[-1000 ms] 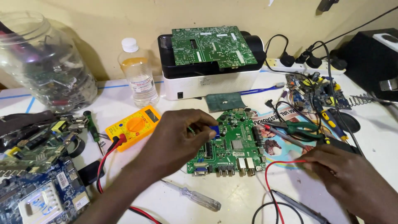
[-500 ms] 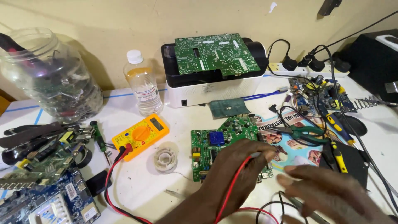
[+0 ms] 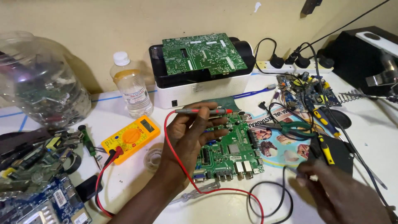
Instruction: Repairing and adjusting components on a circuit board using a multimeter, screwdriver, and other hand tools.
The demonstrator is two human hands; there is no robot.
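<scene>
The left hand (image 3: 188,135) is raised above the white table (image 3: 128,174) and grasps a red probe (image 3: 203,111) between its fingertips; the probe lies level, with its tip pointing to the right. A red wire (image 3: 182,166) goes from the probe down under the wrist and curls over the table. Just under this hand lies a green circuit board (image 3: 232,147), flat on the table, with metal connectors along its near edge. The right hand (image 3: 340,193) is low at the right side, its fingers pinched together on a thin black wire (image 3: 284,182) that loops on the table; the hand is somewhat blurred, so I cannot tell how firm the grip is. To the left of the board sits a yellow multimeter (image 3: 130,139), with red and black leads plugged in. Behind it stands a clear plastic bottle (image 3: 130,85). A white box (image 3: 199,85) behind the board carries another green board (image 3: 203,54) on top. Green-handled pliers (image 3: 292,128) lie right of the board.
</scene>
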